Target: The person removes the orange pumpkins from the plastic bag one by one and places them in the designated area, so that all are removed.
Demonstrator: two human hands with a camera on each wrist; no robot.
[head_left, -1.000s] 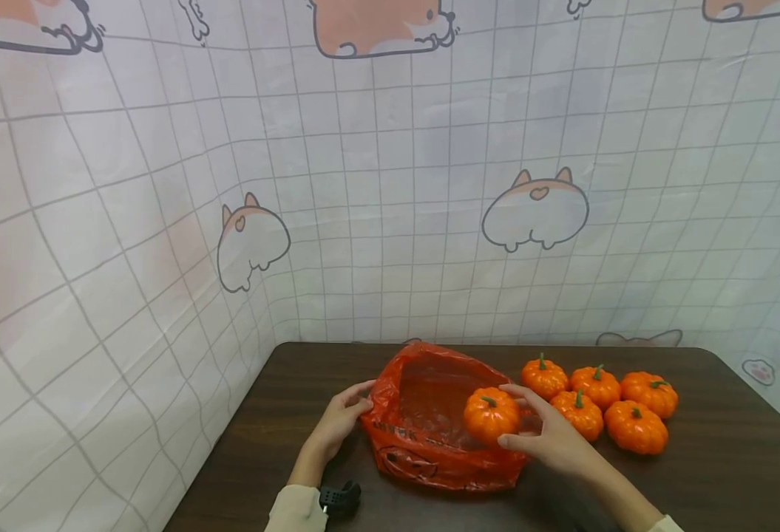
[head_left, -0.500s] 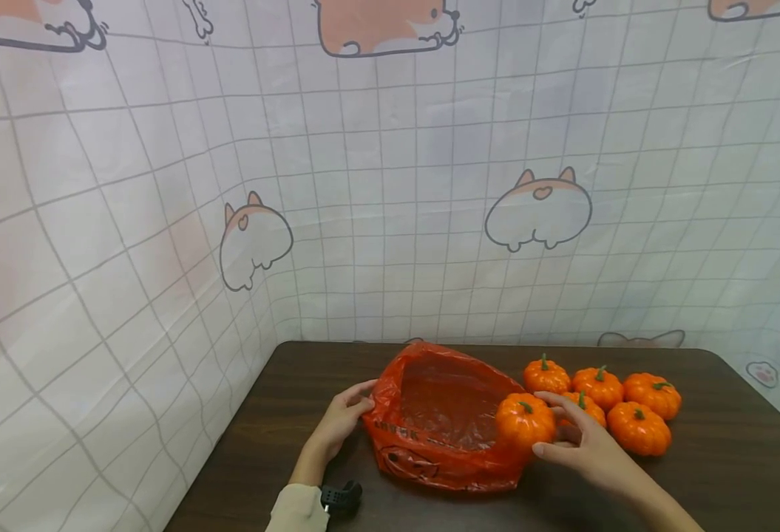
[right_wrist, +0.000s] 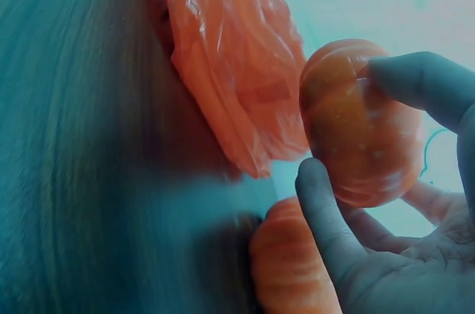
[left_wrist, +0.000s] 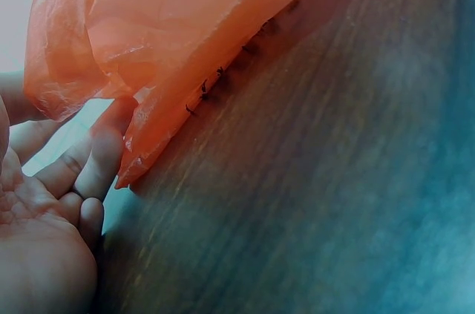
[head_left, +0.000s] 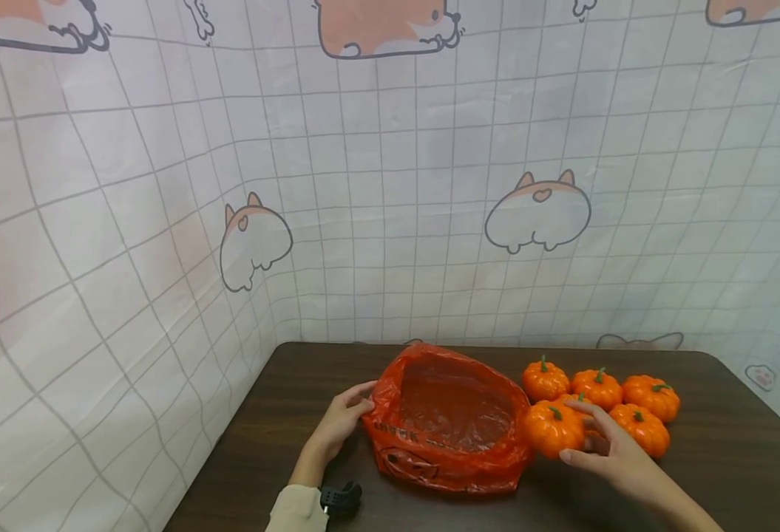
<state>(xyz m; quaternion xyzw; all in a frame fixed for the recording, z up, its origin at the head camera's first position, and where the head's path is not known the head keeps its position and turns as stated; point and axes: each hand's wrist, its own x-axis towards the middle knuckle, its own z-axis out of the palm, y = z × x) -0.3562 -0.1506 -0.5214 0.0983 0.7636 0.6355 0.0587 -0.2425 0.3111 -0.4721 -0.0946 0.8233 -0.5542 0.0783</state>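
Note:
A small orange pumpkin (head_left: 552,431) with a green stem is in my right hand (head_left: 608,452), gripped between thumb and fingers just off the right side of a red plastic bag (head_left: 456,467). The right wrist view shows the fingers spread around the pumpkin (right_wrist: 360,132), above another one. The bag lies with its mouth wide, facing up, and dark print on its front. My left hand (head_left: 338,423) holds its left rim; in the left wrist view those fingers (left_wrist: 104,154) are at the bag's corner (left_wrist: 145,147).
Several more orange pumpkins (head_left: 652,397) stand grouped at the right back of the dark wooden table (head_left: 296,399); the held one partly hides one of them. A black band (head_left: 341,499) is on the left wrist. Behind the table hangs a white grid-patterned curtain (head_left: 390,222).
My right hand has carried the pumpkin rightward, from over the bag's mouth to beyond its right rim near the other pumpkins. The left hand and the bag have stayed in place.

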